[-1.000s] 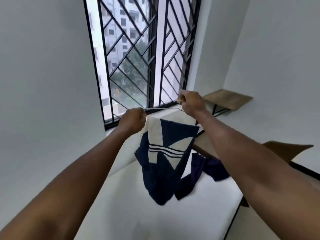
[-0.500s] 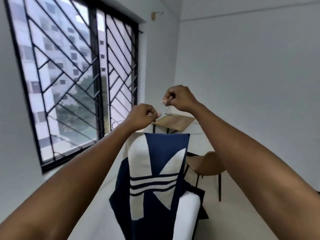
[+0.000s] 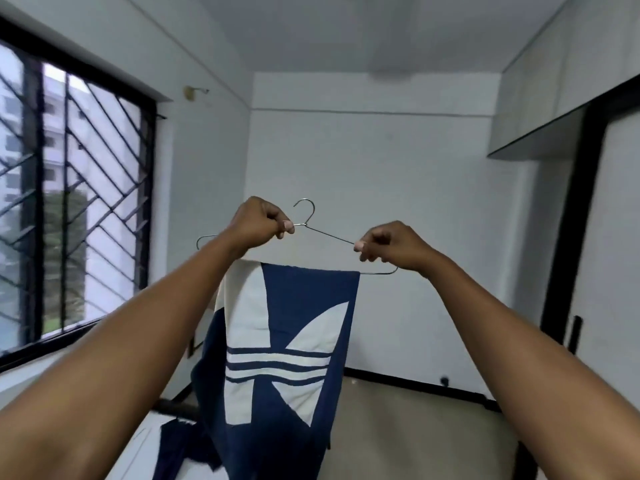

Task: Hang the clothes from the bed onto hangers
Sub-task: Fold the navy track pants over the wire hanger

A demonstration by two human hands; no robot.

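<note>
The navy-and-white cloth garment point(image 3: 287, 341), seemingly soft and light, drapes limp over the thin silver wire hanger point(image 3: 329, 234). It is likely best carried by the stiff wire. The left hand point(image 3: 256, 225) fingers pinch the wire beside the hook, and the right hand point(image 3: 391, 245) pinches the sloping shoulder.

A bedroom in a flat, plainly someone's home. White walls point(image 3: 398, 202) enclose a small room. A big window point(image 3: 79, 209) with a black diagonal grille fills the left of the frame (an apartment block shows through it). Along the right edge stands a dark-framed wardrobe door point(image 3: 571, 220) under pale overhead cabinets point(image 3: 554, 81). At the lower left is a white mattress point(image 3: 138, 452) with dark clothes point(image 3: 173, 441) on it.
</note>
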